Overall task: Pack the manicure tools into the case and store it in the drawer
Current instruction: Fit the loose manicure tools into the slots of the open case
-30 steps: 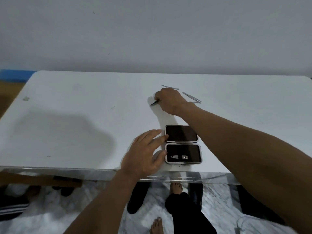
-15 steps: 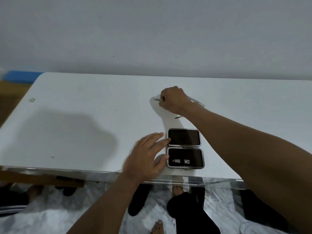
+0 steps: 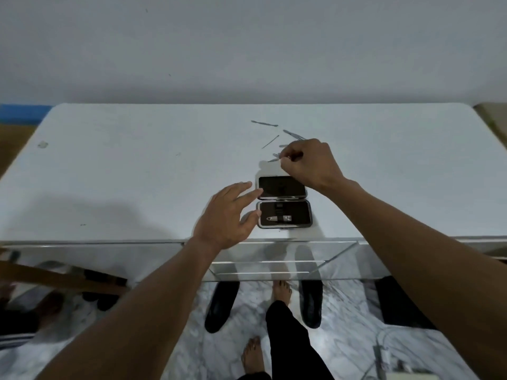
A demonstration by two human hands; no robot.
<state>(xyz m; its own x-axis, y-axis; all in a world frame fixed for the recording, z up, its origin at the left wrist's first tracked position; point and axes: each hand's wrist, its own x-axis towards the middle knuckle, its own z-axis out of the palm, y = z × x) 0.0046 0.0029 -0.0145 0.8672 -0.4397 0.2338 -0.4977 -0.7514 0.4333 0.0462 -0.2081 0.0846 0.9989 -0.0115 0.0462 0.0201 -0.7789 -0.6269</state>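
Observation:
An open black manicure case (image 3: pixel 284 202) lies near the front edge of the white table (image 3: pixel 137 171). A nail clipper (image 3: pixel 278 218) sits in its near half. My left hand (image 3: pixel 229 215) rests flat against the case's left side, fingers spread. Just beyond the case's far half, my right hand (image 3: pixel 308 164) pinches a thin metal tool (image 3: pixel 274 159) whose tip sticks out to the left. Three more slim metal tools lie on the table behind it: one (image 3: pixel 264 123) farthest back, one (image 3: pixel 294 134) on the right, a thin pin (image 3: pixel 270 141) between them.
A mirrored drawer front (image 3: pixel 269 267) runs below the table's front edge. The wall stands close behind the table. Below are a marble floor, my bare feet and dark shoes (image 3: pixel 220 307).
My right hand has drawn back from the far tools toward the case, holding a thin tool. My left hand has stayed at the case's left side.

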